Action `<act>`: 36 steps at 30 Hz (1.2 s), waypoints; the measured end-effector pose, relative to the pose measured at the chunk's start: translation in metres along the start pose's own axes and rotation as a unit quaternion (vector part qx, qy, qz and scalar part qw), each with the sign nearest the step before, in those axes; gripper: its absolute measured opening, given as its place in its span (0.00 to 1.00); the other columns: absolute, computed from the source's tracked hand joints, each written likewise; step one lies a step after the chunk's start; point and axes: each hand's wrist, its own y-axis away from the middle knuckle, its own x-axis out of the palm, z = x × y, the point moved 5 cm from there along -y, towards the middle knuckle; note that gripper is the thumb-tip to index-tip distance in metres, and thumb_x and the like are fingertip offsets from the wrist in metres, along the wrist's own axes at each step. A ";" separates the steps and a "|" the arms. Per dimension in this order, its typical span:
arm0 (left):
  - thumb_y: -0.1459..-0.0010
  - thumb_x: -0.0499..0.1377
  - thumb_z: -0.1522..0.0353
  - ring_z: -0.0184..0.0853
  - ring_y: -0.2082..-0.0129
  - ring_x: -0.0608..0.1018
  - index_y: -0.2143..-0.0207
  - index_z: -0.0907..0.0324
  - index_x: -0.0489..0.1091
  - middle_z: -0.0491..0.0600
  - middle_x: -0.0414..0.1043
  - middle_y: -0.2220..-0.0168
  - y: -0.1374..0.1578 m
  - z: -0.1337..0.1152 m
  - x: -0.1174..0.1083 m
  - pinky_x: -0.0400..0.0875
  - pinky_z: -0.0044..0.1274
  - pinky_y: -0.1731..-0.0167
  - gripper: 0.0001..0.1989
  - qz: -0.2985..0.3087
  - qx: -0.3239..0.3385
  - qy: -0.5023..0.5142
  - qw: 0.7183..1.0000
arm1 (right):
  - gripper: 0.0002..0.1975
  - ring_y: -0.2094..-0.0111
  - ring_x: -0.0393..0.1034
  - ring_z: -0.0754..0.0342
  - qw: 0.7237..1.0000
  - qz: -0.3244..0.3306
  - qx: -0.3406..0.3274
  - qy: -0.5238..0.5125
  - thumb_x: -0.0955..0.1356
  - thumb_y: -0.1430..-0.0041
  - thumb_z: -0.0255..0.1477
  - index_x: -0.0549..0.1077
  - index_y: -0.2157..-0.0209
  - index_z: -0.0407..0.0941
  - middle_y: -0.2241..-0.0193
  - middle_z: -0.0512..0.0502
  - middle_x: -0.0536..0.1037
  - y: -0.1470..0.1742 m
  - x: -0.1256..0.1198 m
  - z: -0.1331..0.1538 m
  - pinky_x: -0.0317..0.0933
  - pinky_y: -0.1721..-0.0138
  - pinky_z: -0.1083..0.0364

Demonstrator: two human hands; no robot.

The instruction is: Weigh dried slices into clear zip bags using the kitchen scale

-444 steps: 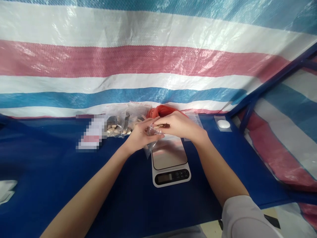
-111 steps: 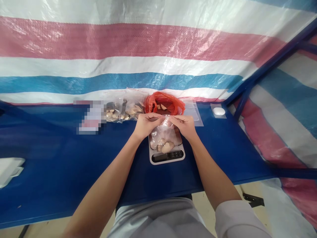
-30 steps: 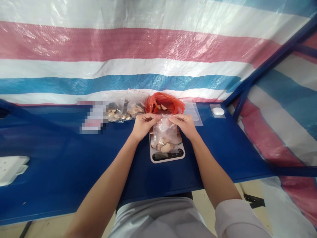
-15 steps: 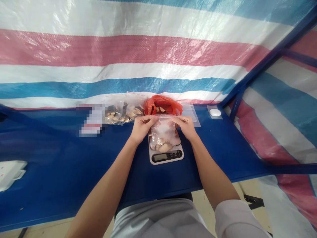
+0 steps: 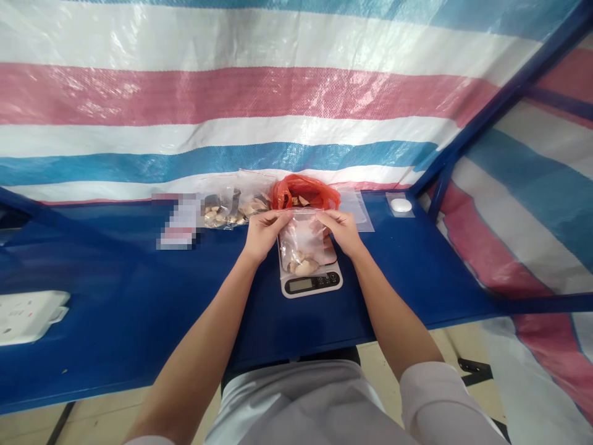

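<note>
A clear zip bag (image 5: 301,238) hangs between my two hands above a white digital kitchen scale (image 5: 334,287). Pale and brown dried slices (image 5: 303,264) lie in its bottom; their exact kind I cannot tell. My left hand (image 5: 265,233) pinches the bag's top edge near its left corner. At the right end of that edge my right hand (image 5: 341,230) pinches too. The bag covers much of the scale's plate. Just behind, a red plastic bag (image 5: 315,185) stands with its mouth open, more brown pieces inside.
Filled clear bags (image 5: 222,210) lie left of the red bag. Flat clear bags (image 5: 364,213) are to its right, with a white oval object (image 5: 401,206) farther right. A white device (image 5: 32,315) sits at the left. Striped sheeting (image 5: 231,93) hangs behind the blue table (image 5: 115,309).
Both hands keep their pinch on the zip bag, which has shifted slightly left over the scale. The camera view has moved a little, so the white device at left shows more.
</note>
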 end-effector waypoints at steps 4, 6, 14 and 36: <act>0.48 0.69 0.56 0.30 0.76 0.71 0.75 0.60 0.81 0.46 0.76 0.77 -0.002 -0.004 -0.006 0.67 0.23 0.73 0.16 -0.026 0.014 0.013 0.999 | 0.20 0.71 0.77 0.53 0.998 0.066 -0.002 0.008 0.75 0.49 0.47 0.82 0.65 0.44 0.69 0.45 0.84 0.005 0.008 0.008 0.70 0.73 0.57; 0.47 0.68 0.55 0.29 0.77 0.69 0.76 0.60 0.80 0.45 0.73 0.79 -0.003 -0.007 -0.009 0.64 0.22 0.75 0.17 -0.037 0.015 0.030 0.999 | 0.19 0.65 0.79 0.51 0.995 0.090 -0.034 0.006 0.76 0.51 0.44 0.82 0.64 0.45 0.68 0.45 0.84 0.006 0.011 0.013 0.72 0.65 0.54; 0.50 0.68 0.51 0.26 0.81 0.63 0.83 0.60 0.70 0.43 0.64 0.83 -0.009 -0.031 -0.025 0.59 0.20 0.80 0.24 -0.074 0.013 0.030 0.997 | 0.15 0.65 0.79 0.49 0.994 0.104 -0.019 -0.028 0.78 0.53 0.41 0.82 0.66 0.46 0.67 0.46 0.83 0.003 0.027 0.022 0.75 0.67 0.52; 0.36 0.60 0.61 0.55 0.33 0.66 0.32 0.62 0.55 0.68 0.61 0.34 -0.005 -0.059 -0.107 0.66 0.46 0.38 0.34 0.016 0.359 -0.512 0.780 | 0.11 0.56 0.76 0.52 0.985 0.135 -0.032 -0.107 0.74 0.47 0.35 0.79 0.63 0.46 0.59 0.47 0.82 -0.086 0.152 0.079 0.73 0.60 0.57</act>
